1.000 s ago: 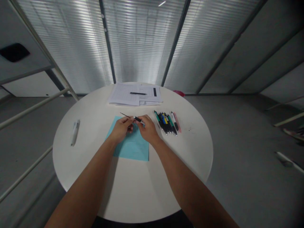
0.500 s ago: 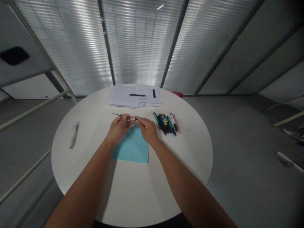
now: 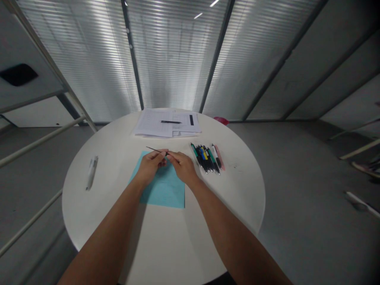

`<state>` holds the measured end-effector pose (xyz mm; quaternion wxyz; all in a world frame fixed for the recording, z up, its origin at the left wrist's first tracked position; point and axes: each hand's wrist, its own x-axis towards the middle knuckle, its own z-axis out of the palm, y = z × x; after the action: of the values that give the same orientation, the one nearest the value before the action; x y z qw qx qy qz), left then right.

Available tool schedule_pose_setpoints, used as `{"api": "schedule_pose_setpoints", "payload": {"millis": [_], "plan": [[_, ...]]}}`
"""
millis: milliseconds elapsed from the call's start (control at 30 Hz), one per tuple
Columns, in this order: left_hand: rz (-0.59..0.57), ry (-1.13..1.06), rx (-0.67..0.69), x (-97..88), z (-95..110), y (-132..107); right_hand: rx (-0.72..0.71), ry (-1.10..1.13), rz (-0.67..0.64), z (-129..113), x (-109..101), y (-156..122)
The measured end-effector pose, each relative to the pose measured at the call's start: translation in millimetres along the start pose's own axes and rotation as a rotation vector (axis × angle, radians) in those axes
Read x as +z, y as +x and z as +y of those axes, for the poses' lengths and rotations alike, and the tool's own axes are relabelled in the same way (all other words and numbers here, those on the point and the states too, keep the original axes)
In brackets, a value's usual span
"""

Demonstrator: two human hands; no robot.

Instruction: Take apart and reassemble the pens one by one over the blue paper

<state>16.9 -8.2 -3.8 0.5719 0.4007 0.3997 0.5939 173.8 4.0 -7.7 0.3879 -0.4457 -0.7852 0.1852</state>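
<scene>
My left hand (image 3: 151,165) and my right hand (image 3: 184,167) meet fingertip to fingertip over a light blue sheet (image 3: 160,186) on the round white table (image 3: 118,158). Both are pinched shut on a thin black pen part (image 3: 157,151), a slim rod that sticks out to the upper left of my left fingers. My right fingers close on its other end; what else they hold is hidden. A row of several coloured pens (image 3: 208,157) lies just right of my right hand.
A stack of printed papers (image 3: 168,123) with a black pen (image 3: 170,122) on top lies at the table's far edge. A white pen (image 3: 91,172) lies alone at the left. A small red object (image 3: 222,120) sits behind the table. Metal rails run along the left.
The thin rod has been drawn back toward my hands, its tip now over the blue sheet's corner. My hands stay together; the view has tilted slightly.
</scene>
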Motion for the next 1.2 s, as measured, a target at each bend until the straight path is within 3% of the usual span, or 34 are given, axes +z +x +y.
{"api": "schedule_pose_setpoints", "payload": {"millis": [167,333,400,533,633,767,933,1200], "plan": [[-0.029,0.008,0.016,2.6,2.6,-2.0,-0.011,0.224,0.078,-0.8,0.5,0.1],[-0.002,0.056,0.085,-0.3,7.2,-5.2,0.091,0.337,0.243,0.8,0.6,1.2],[0.093,0.224,0.199,-4.6,7.7,-5.8,0.096,0.347,0.284,1.3,0.5,1.7],[0.314,0.812,0.477,-12.3,7.4,-4.9,0.068,0.298,0.315,0.3,-0.7,2.0],[0.396,1.179,0.561,-14.4,7.0,-4.7,0.052,0.26,0.306,-1.2,-2.4,1.9],[0.448,1.447,0.415,-14.1,4.7,-6.5,0.046,0.228,0.28,-2.7,-4.0,1.9],[0.348,1.582,0.196,-15.5,1.1,-6.2,0.058,0.2,0.244,-2.4,-4.1,2.1],[0.271,1.585,0.126,-17.3,6.0,-4.2,0.074,0.189,0.194,-0.3,-2.5,1.0]]}}
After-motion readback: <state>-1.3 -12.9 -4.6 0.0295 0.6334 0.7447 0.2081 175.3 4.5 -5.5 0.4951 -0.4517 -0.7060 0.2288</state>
